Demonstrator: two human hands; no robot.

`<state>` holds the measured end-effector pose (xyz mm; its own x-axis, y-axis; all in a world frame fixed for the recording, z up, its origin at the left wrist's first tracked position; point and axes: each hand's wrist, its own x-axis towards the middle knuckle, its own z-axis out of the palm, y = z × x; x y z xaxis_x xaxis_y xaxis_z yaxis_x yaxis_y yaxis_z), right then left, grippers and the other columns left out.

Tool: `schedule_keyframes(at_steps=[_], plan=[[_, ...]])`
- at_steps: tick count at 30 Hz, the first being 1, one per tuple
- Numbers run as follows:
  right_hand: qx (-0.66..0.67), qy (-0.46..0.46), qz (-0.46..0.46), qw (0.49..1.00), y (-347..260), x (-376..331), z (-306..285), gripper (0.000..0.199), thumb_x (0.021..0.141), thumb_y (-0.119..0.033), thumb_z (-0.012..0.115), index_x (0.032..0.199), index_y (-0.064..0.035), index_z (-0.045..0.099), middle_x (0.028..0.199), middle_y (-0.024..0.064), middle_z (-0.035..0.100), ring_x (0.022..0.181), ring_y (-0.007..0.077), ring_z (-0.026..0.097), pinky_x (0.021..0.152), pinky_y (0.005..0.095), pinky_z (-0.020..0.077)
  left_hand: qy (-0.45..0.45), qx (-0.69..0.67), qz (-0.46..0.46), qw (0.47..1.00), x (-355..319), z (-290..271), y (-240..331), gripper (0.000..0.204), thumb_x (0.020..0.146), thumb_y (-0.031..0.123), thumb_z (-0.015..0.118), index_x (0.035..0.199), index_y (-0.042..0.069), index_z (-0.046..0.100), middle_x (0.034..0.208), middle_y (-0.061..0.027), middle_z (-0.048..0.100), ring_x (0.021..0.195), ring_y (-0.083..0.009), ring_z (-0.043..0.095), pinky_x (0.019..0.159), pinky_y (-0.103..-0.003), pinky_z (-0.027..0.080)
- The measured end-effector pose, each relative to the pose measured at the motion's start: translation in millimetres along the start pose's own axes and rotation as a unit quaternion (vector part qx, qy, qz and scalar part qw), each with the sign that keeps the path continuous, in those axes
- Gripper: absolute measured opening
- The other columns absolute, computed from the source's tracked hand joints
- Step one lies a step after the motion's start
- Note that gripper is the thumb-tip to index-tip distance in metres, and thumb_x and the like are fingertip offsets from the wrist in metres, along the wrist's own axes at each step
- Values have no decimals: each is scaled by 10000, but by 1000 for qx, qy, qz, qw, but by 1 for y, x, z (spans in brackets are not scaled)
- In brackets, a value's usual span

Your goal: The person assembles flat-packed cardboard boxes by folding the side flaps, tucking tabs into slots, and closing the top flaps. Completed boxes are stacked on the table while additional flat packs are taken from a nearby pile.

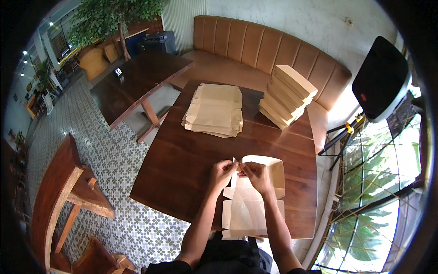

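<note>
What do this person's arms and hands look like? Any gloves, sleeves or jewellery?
Both arms are bare from the upper arm down. The left hand and right hand wear no gloves, and no watch or bracelet shows at the wrists. Rings on the fingers are too small to tell. Dark short sleeves show only at the picture's lower edge, matching the dark clothing below.

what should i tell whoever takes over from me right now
Left hand and right hand both pinch the corner flap of a half-folded box at the table's near edge.
Flat blanks lie stacked mid-table; folded boxes are piled at the far right.
Done: that pile of boxes.
Left: finish this box, then likely the flat stack.
</note>
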<state>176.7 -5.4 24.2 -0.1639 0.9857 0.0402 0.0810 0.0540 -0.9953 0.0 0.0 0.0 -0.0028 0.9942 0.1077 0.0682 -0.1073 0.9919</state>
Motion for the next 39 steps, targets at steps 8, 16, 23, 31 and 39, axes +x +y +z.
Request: schedule_keyframes(at_steps=[8, 16, 23, 31, 39], plan=[[-23, 14, 6, 1000, 1, -1, 4, 270, 1059, -167, 649, 1066, 82, 752, 906, 131, 779, 803, 182, 766, 741, 320, 640, 15, -5, 5, 1000, 0, 1, -5, 279, 959, 228, 792, 868, -31, 745, 659, 5, 619, 635, -37, 509, 553, -266, 416], [-14, 2, 1, 1000, -2, 0, 3, 308, 1077, -190, 626, 1116, 98, 728, 933, 135, 775, 849, 198, 771, 798, 320, 643, 20, -10, 12, 1000, 2, 1, -5, 230, 976, 205, 779, 971, -25, 783, 775, -23, 728, 664, -58, 609, 581, -243, 480], [-19, -6, 11, 1000, -3, 0, 2, 321, 1067, -215, 650, 1124, 93, 722, 948, 141, 771, 865, 214, 775, 801, 328, 648, 5, 57, -2, 998, 5, -4, -3, 269, 990, 227, 761, 982, -41, 780, 771, -48, 742, 617, -74, 631, 534, -251, 501], [18, 11, 1, 1000, -9, 0, 8, 287, 1037, -187, 695, 1076, 96, 721, 916, 147, 773, 831, 214, 781, 757, 330, 666, 17, 24, -7, 1000, 3, -2, -7, 249, 990, 198, 757, 989, -50, 776, 832, -85, 775, 676, -104, 691, 580, -259, 551], [46, 3, 18, 999, -10, -1, 7, 260, 1016, -172, 723, 1097, 76, 720, 946, 150, 773, 858, 214, 777, 776, 330, 666, 17, 37, -7, 999, 4, -3, -5, 211, 977, 166, 765, 988, -44, 785, 835, -80, 778, 683, -94, 689, 587, -251, 547]])
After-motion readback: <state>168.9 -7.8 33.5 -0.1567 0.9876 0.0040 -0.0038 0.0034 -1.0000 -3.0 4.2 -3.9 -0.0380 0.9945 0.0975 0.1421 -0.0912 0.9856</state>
